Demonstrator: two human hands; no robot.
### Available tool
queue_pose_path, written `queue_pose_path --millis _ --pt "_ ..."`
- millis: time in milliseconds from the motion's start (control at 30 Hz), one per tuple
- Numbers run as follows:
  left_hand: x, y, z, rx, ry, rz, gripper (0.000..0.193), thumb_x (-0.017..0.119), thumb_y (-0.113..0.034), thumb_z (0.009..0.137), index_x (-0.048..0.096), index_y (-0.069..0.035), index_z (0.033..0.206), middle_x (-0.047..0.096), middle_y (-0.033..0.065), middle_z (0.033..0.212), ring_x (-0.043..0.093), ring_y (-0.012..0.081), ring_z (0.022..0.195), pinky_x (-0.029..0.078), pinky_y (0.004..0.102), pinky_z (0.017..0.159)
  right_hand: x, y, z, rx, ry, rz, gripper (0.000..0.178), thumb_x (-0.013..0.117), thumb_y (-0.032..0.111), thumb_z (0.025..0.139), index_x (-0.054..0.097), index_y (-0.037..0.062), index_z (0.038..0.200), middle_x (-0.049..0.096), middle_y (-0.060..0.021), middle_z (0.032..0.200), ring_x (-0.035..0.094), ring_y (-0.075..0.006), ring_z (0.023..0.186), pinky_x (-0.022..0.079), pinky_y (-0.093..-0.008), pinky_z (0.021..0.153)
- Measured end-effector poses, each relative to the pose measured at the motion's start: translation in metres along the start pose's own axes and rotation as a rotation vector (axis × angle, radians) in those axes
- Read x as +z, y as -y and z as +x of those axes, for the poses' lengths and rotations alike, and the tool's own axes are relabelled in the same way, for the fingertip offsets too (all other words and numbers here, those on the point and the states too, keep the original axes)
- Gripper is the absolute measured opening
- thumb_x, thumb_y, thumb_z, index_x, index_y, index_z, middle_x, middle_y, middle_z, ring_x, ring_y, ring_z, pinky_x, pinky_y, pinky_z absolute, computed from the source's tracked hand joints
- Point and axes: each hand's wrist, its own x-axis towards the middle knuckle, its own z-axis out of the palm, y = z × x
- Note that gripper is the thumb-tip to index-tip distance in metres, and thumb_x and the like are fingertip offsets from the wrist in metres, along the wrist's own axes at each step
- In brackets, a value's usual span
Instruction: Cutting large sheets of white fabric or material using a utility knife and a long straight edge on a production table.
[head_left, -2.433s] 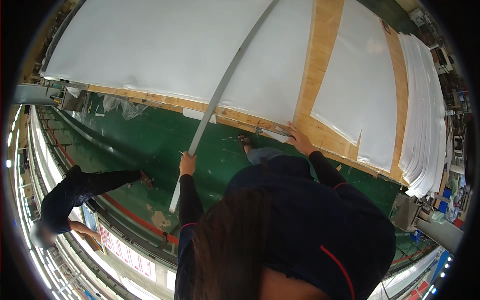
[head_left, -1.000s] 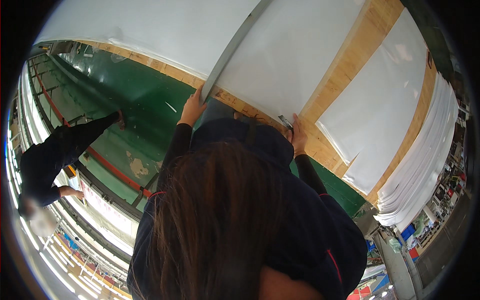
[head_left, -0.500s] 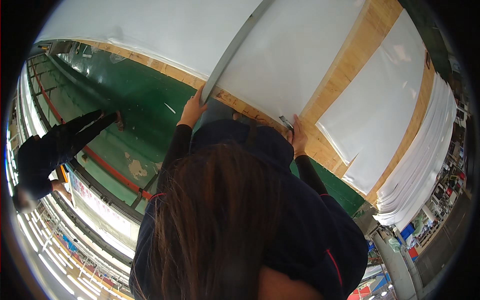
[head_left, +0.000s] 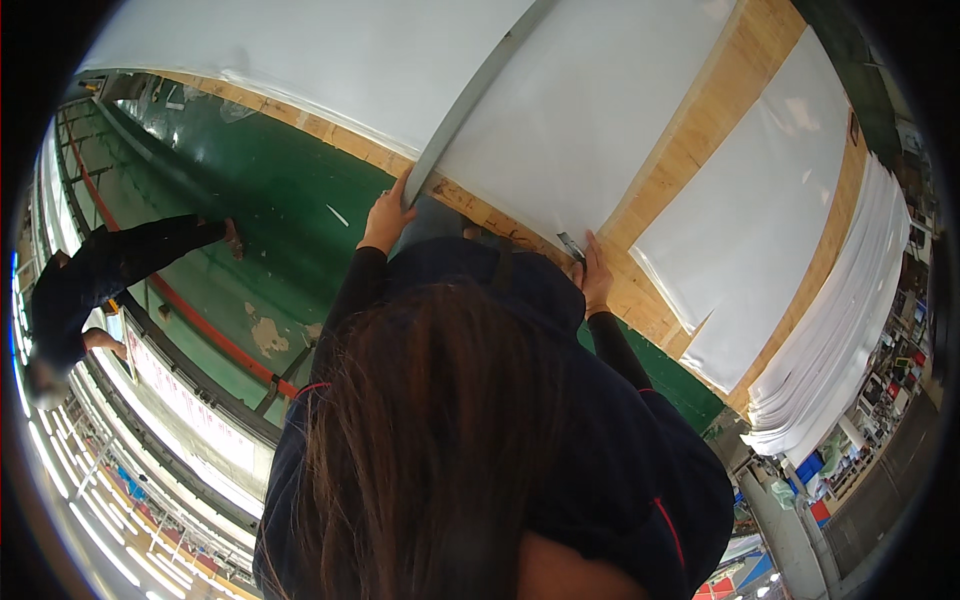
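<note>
Wooden bench (head_left: 690,130) tilted across the upper frame, near edge running upper left to lower right just ahead of both hands. Large white sheet (head_left: 560,110) flat on top, its near edge almost flush with that bench edge; bare wood strip to the right, then a second white sheet (head_left: 760,230), then a stack of white sheets (head_left: 850,310) at the far right end. Long grey straightedge (head_left: 470,95) lying on the large sheet, long axis from the near edge up and away to the right, near tip overhanging the edge. Left hand (head_left: 385,215) at that near tip, grip clamped on it, fingers wrapped on the end. Right hand (head_left: 595,270) at the bench edge further right, grip closed on a small grey knife (head_left: 572,246), blade end pointing up-left onto the sheet edge. Open green floor (head_left: 270,210) left of the bench, red line across it; another person (head_left: 90,280) in dark clothes bending there, well apart. Dark jacket and long hair filling the lower centre.
</note>
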Motion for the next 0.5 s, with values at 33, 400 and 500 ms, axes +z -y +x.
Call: queue_pose_path --millis 33,400,500 --pt "-0.001 0.003 -0.001 -0.011 0.003 0.004 0.081 0.065 -0.013 0.068 0.020 -0.029 0.134 0.056 0.0225 0.090 0.056 0.0382 0.083 0.046 0.0444 0.072 0.003 0.000 0.001 0.006 0.015 0.009 0.027 0.051 0.006 0.072 0.051 0.0023 0.099 0.044 -0.0053 0.127 0.058 -0.0267 0.081 0.049 -0.0327 0.067" --pt "0.004 -0.013 0.021 0.144 -0.037 0.015 0.075 0.059 -0.020 0.076 0.013 -0.016 0.135 0.054 0.0249 0.090 0.055 0.0418 0.078 0.046 0.0488 0.067 0.001 -0.029 -0.006 0.515 0.166 0.420 0.049 0.053 0.004 0.075 0.043 0.0070 0.123 0.043 -0.0110 0.126 0.051 -0.0311 0.103 0.045 -0.0321 0.079" --pt "0.006 -0.001 0.005 0.010 -0.002 0.115 0.068 0.047 -0.036 0.082 0.012 -0.015 0.136 0.052 0.0263 0.094 0.056 0.0436 0.076 0.047 0.0500 0.064 0.002 -0.013 -0.007 0.241 0.015 0.274 0.035 0.052 0.014 0.080 0.048 0.0082 0.115 0.051 -0.0116 0.095 0.053 -0.0280 0.079 0.044 -0.0340 0.066"
